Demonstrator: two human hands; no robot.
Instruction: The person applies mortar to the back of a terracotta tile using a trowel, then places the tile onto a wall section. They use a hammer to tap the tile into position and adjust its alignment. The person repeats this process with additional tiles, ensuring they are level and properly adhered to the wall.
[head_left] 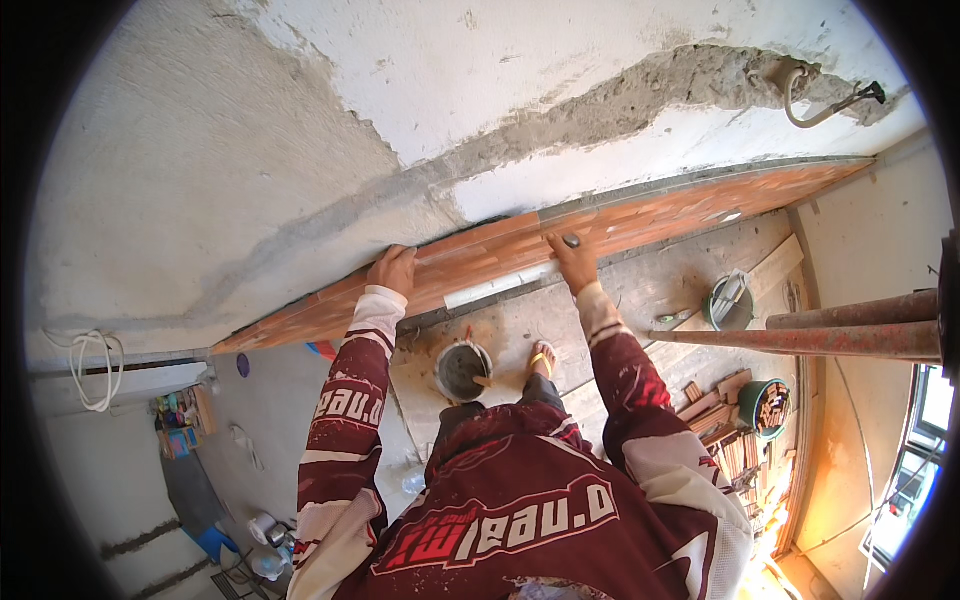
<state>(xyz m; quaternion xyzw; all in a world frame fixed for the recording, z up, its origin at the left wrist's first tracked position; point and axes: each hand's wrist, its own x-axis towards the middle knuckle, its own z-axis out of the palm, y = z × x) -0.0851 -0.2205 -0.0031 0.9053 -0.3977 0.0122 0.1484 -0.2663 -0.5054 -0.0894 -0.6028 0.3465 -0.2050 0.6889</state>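
My left hand (393,268) has its fingers curled over the upper edge of a reddish tile strip (465,252) that runs along the wall. My right hand (571,262), to the right of it, is closed around a small grey object (571,241) against the tiles; I cannot make out what it is. A narrow white strip (495,285) lies just below the tiled band between my hands. Above, a rough grey channel (620,110) cuts across the plastered wall (250,150).
A bucket of grey mix (462,365) stands by my sandaled foot. To the right are another bucket (730,310), rusty poles (850,338), a plank (775,260), a green tub (750,405) and stacked tile pieces (715,420). A white cable (98,375) hangs at left.
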